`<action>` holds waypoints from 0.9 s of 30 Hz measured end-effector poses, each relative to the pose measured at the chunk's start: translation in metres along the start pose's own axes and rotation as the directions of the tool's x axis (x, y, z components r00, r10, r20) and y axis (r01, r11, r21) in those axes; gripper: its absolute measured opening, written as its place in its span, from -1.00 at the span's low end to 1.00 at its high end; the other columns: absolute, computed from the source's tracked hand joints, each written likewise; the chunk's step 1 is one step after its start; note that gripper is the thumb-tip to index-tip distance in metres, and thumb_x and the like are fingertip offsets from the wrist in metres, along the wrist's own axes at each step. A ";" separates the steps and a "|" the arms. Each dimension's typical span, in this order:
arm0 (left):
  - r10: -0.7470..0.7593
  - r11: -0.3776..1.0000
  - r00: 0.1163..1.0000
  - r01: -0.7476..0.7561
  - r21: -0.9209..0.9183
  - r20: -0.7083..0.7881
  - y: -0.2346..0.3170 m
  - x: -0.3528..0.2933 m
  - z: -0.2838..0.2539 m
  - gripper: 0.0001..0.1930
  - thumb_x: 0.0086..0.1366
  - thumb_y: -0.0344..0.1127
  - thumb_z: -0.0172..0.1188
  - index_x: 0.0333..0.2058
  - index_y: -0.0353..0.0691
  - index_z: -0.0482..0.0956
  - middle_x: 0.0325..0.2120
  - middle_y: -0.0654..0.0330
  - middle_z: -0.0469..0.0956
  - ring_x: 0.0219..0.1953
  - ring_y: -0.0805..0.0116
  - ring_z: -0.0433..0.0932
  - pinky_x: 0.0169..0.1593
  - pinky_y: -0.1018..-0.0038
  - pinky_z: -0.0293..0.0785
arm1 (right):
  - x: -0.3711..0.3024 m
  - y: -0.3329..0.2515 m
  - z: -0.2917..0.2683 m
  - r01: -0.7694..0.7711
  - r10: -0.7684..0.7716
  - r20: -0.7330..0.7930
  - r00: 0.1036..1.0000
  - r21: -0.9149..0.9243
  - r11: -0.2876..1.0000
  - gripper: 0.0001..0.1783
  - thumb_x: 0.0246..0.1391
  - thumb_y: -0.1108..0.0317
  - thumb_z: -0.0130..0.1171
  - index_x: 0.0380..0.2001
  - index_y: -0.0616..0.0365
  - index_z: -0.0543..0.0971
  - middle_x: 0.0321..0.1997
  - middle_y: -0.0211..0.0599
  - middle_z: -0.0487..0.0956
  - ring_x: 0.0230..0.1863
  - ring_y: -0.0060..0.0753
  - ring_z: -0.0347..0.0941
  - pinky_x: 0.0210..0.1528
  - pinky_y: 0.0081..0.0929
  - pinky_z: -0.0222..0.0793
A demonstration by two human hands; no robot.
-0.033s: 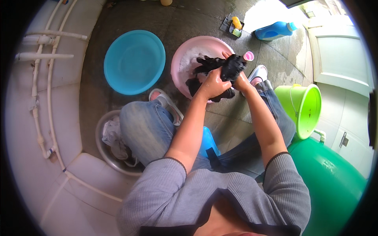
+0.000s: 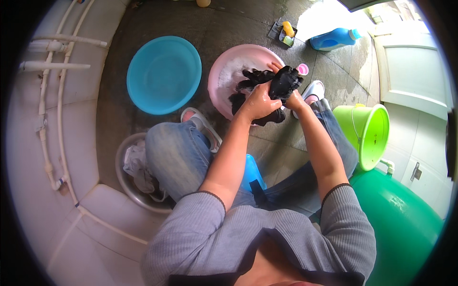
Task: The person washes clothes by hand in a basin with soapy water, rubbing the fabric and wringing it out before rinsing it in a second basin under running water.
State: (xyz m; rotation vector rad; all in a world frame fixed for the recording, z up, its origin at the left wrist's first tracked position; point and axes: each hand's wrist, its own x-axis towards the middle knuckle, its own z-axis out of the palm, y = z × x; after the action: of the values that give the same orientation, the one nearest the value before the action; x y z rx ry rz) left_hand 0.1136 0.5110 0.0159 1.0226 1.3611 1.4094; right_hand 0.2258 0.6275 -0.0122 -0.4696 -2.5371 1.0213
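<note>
Black cloth (image 2: 286, 84), wet-looking and crumpled, bulges beyond the left hand (image 2: 259, 101), which is curled around it, and partly hides the right hand (image 2: 294, 100), whose closure I cannot tell.

Strong glare upper rt on floor (image 2: 353, 66), edges dark w/ fisheye bend.

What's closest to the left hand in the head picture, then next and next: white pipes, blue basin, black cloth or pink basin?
From the left hand:
1. Black cloth: right in its grip.
2. Pink basin: just ahead, mostly to the left.
3. Blue basin: farther left.
4. White pipes: far left, on the wall.
</note>
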 end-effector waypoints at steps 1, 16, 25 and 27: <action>0.011 0.998 1.000 -0.012 -0.059 -0.016 0.012 0.000 -0.005 -0.62 -0.14 -0.44 0.14 -0.22 -0.35 0.48 -0.37 0.13 0.54 -0.27 0.38 0.49 -0.11 0.46 0.37 | 0.008 -0.006 -0.009 0.004 -0.005 0.026 1.000 0.053 0.999 -0.47 -0.22 0.32 0.19 -0.07 0.17 0.42 0.14 -0.05 0.29 0.19 -0.01 0.15 0.22 -0.22 0.00; -0.829 0.136 0.535 0.478 -0.868 0.165 -0.074 -0.005 0.036 -0.08 -0.01 0.40 -0.03 0.18 -0.15 0.12 0.15 0.06 0.17 0.10 0.05 0.26 0.11 0.28 0.26 | 0.004 0.009 0.026 -0.622 0.528 -0.468 0.709 -0.062 0.780 -0.33 -0.34 0.55 0.06 0.02 0.11 0.26 -0.19 0.14 0.49 -0.11 0.15 0.41 -0.05 -0.21 0.30; -0.479 -0.072 0.872 0.074 -0.995 0.100 -0.143 -0.009 0.020 -0.58 0.27 -0.11 -0.11 0.01 -0.25 0.31 -0.08 0.10 0.40 -0.06 0.24 0.42 0.03 0.30 0.36 | -0.038 -0.077 0.085 -0.225 0.201 -0.149 0.968 -0.162 0.961 -0.54 -0.30 0.30 0.22 -0.17 -0.09 0.50 -0.44 -0.15 0.48 -0.39 -0.12 0.46 -0.33 -0.22 0.38; -0.570 -0.005 0.822 -0.029 -1.000 -0.021 -0.172 -0.010 0.023 -0.67 0.27 -0.28 -0.10 -0.04 -0.29 0.34 -0.13 0.10 0.44 -0.10 0.25 0.46 0.00 0.31 0.40 | -0.002 -0.030 0.080 -0.427 0.381 -0.396 0.835 -0.034 0.903 -0.67 -0.29 0.27 0.15 -0.31 0.02 0.55 -0.26 -0.15 0.55 -0.26 -0.12 0.50 -0.21 -0.29 0.41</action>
State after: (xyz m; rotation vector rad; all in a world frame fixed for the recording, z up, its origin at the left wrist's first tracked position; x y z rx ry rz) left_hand 0.1479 0.5056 -0.1543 -0.6196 0.3836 1.7713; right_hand 0.1865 0.5590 -0.0455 -1.1641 -2.1939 0.8061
